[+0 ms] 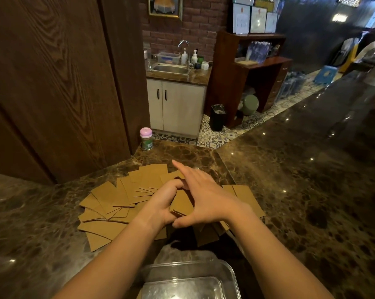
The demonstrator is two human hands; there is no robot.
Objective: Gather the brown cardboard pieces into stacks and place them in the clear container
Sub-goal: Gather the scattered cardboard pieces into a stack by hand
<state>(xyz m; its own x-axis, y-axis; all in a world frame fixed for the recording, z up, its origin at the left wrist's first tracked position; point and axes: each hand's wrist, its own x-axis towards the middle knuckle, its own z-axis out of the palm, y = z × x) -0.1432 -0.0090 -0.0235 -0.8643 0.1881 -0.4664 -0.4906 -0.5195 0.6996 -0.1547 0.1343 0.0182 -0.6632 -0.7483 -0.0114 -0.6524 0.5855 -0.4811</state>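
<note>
far left: dark wood panelling (52, 83) rising behind a brown marble counter (290, 190). near its foot, on the counter's far edge, a small jar with a pink lid (146, 138). left of centre on the counter: loose brown cardboard pieces (108, 203), fanned and overlapping, lying flat. at centre, above that spread: left hand (162, 203) with fingers curled round the left side of a small stack of cardboard (182, 203), thumb at its near edge. touching it from the right: right hand (206, 197), palm over the stack's right side, thumb hooked under the near corner, forefinger stretched out straight toward the far side; possibly a ring on one finger, too blurred to be sure. more cardboard pieces showing right of the right wrist and under both forearms. near centre, at the bottom edge between the forearms: clear container (231, 275), open-topped, with no cardboard visible inside; just beyond it something crumpled and translucent, not identifiable. far centre, off the counter: a steel sink (171, 69) on a white cabinet (175, 106), pump bottles beside the tap. right of that, a dark wooden shelf unit (247, 72) with framed papers on top.
</note>
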